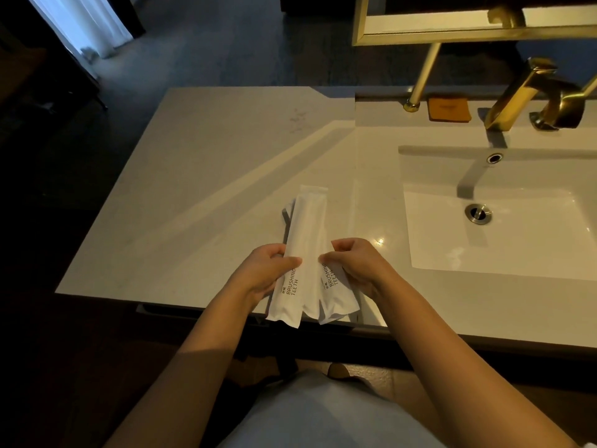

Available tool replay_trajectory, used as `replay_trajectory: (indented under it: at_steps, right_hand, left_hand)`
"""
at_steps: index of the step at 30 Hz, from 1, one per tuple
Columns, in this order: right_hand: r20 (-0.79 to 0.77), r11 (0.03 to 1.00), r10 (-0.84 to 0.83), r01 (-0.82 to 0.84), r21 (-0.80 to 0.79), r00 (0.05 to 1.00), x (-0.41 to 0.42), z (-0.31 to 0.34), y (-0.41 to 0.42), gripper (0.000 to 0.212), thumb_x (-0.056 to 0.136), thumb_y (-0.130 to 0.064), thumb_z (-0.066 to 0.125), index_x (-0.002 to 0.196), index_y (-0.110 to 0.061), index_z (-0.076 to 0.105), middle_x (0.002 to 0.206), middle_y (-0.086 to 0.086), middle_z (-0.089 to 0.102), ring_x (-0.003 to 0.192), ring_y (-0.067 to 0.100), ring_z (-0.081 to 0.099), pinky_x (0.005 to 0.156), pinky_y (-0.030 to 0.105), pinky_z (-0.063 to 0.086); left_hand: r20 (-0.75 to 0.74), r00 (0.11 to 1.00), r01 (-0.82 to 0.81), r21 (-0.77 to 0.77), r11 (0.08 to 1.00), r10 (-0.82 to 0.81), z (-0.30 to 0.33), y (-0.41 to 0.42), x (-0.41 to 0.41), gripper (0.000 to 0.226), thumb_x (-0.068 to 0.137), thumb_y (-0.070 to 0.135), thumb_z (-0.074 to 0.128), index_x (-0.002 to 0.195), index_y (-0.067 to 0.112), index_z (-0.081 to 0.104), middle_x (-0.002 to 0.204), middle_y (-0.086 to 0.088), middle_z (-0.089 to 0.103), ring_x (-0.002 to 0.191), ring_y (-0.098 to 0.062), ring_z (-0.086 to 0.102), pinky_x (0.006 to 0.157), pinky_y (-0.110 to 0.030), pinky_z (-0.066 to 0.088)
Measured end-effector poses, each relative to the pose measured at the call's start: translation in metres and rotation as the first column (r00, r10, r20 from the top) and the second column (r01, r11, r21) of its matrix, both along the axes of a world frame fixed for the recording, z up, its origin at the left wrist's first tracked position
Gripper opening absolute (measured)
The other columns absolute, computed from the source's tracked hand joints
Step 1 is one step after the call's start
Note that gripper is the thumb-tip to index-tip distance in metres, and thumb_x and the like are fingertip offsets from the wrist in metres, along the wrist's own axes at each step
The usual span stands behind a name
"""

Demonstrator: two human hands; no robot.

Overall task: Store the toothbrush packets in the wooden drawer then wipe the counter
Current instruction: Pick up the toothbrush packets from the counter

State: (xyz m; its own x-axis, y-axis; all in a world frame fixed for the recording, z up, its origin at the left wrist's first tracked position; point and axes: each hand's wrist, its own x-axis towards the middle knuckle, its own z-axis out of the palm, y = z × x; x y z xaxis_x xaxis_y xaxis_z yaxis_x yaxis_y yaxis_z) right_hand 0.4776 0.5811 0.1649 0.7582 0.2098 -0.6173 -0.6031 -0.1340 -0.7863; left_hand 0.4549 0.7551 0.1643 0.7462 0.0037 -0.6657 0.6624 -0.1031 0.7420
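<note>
Long white toothbrush packets (305,240) printed "BRUSHING TEETH" are bunched together over the front edge of the pale counter (200,189). My left hand (269,273) grips the left packet, thumb on top. My right hand (353,266) pinches the right packet (336,294) near its printed end. The packets fan out toward me and overlap at the far end. How many packets there are is unclear. A dark drawer front (200,313) shows just under the counter edge, below my left forearm.
A white sink basin (504,221) with a drain lies to the right. A gold tap (517,95) stands behind it, beside a small brown pad (449,108). A gold-framed mirror (468,24) hangs above. Dark floor lies left of the counter.
</note>
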Motion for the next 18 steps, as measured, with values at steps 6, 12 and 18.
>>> replay_trajectory:
  at_steps: [6,12,18]
  right_hand:
    - [0.011,0.975,0.212,-0.210,-0.073,0.977,-0.003,0.007,-0.008,0.033,0.075,0.003,0.063,0.101,-0.015,0.056,0.094,0.008,0.066,0.081,0.021,0.065,0.066,0.030,0.054]
    - [0.072,0.984,0.102,-0.090,-0.157,0.992,-0.018,0.004,-0.016,0.040,0.069,-0.003,0.071,0.107,-0.011,0.062,0.095,0.008,0.069,0.078,0.021,0.068,0.072,0.034,0.056]
    - [0.171,0.964,0.011,0.035,-0.265,0.985,-0.027,-0.002,-0.035,0.039,0.065,-0.006,0.073,0.103,-0.015,0.065,0.094,0.006,0.069,0.083,0.023,0.068,0.080,0.040,0.056]
  left_hand:
    - [-0.011,0.998,0.058,-0.105,0.993,-0.060,0.001,-0.004,-0.005,0.013,0.085,0.006,0.061,0.096,0.012,0.065,0.092,-0.008,0.073,0.082,-0.019,0.072,0.065,-0.029,0.058]
    - [0.004,1.000,0.013,0.032,0.999,-0.013,-0.002,-0.014,-0.009,0.010,0.082,0.012,0.066,0.090,0.018,0.065,0.092,-0.009,0.072,0.082,-0.024,0.071,0.070,-0.037,0.058]
    - [-0.019,0.994,0.104,-0.180,0.978,-0.109,0.003,-0.026,-0.017,0.020,0.090,0.006,0.053,0.105,0.013,0.064,0.100,-0.008,0.073,0.089,-0.020,0.072,0.068,-0.032,0.060]
